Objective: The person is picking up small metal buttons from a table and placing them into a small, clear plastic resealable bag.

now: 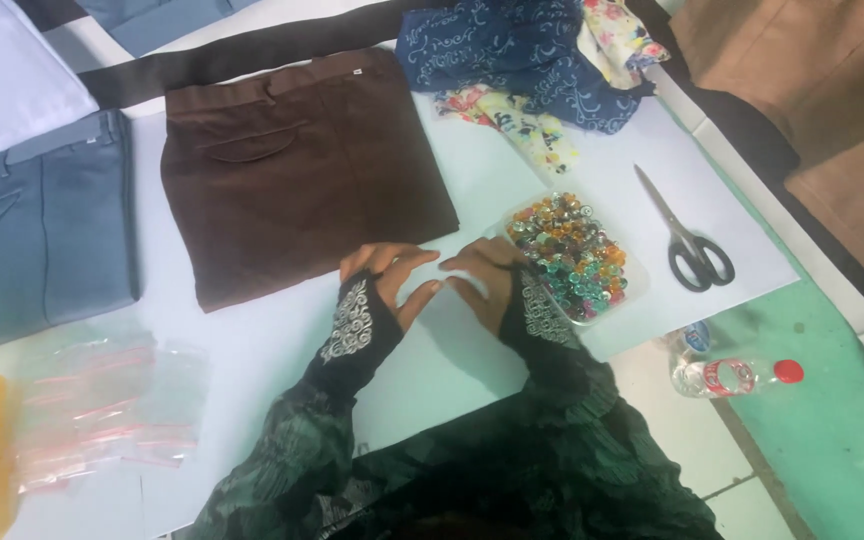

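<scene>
My left hand (389, 272) and my right hand (484, 276) rest close together on the white table sheet (282, 340), fingertips nearly meeting. Both wear black sleeves with silver embroidery at the wrist. Whether a small thing is pinched between the fingers cannot be told. The left hand lies at the lower edge of folded brown trousers (302, 170). The right hand touches the left side of a clear tray of several colourful buttons (572, 255).
Black-handled scissors (687, 235) lie right of the tray. Blue patterned and floral cloths (532, 60) are piled at the back. Folded grey-blue jeans (37, 235) lie at left, small clear zip bags (102, 405) at lower left. A plastic bottle (737, 375) lies off the table.
</scene>
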